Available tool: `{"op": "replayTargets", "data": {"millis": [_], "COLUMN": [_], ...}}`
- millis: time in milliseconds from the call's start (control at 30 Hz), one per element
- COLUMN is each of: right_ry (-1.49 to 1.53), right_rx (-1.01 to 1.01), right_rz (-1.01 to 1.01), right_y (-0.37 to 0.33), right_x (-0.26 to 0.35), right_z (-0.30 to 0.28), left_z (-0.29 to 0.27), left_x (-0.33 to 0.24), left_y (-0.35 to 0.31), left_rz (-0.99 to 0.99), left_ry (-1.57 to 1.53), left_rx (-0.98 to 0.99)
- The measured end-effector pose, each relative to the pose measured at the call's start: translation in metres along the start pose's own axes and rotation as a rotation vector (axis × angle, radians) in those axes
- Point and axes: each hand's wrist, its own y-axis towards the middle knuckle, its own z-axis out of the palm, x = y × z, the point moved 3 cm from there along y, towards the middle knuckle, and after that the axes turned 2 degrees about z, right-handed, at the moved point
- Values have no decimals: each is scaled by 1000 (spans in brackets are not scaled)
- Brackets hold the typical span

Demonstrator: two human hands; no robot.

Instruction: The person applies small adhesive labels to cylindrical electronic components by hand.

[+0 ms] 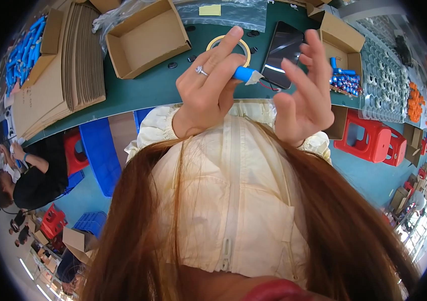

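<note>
Supporting surface: green counter [138, 90]. At its left edge, stacked brown cardboard sheets [85, 55]. Toward the far edge, left of centre, open cardboard box [148, 37]. Above the near edge, right hand [306, 98] with fingers spread wide, left hand [206, 88] in a pinch grip. Just beyond the right hand, black smartphone [279, 47] flat on the counter; beyond the left hand, roll of tape [247, 50], partly covered by the fingers. Pinched in the left-hand fingers, above the near edge: blue cylinder [243, 74], pale wrap [255, 78] at its right end.
</note>
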Motion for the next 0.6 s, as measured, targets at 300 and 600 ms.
{"op": "replayTargets", "data": {"millis": [300, 600], "right_ry": [-165, 254], "right_rx": [289, 355], "right_rz": [-182, 222], "right_y": [-1, -9], "right_x": [-6, -15], "right_z": [13, 15], "left_z": [1, -1], "left_x": [5, 9], "left_y": [-7, -9], "left_rz": [-93, -91], "left_ry": [-78, -17], "left_rx": [8, -27]}}
